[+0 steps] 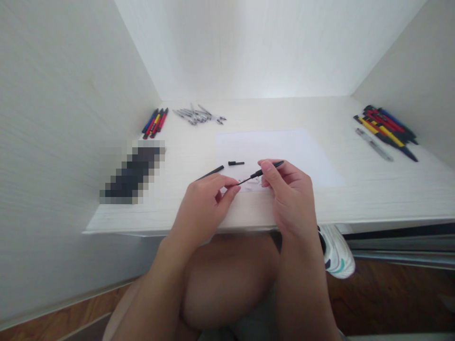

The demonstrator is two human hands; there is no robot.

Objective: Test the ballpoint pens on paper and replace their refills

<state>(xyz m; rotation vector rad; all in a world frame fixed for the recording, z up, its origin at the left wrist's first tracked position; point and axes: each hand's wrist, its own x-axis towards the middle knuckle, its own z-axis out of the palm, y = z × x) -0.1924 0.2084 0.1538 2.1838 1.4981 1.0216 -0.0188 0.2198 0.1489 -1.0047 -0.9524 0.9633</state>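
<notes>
Two hands' fingers [232,185] around refill [253,176]

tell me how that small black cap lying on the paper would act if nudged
The cap looks short, slim and round, so it would probably roll or skid across the smooth paper. It seems very light for its size, likely shifting at a slight touch. Being hard plastic by its look, it should stay stiff, though small enough to slip from the fingers.

a home desk nook: white desk [355,189], wood floor [391,293], pens [386,125].
</notes>
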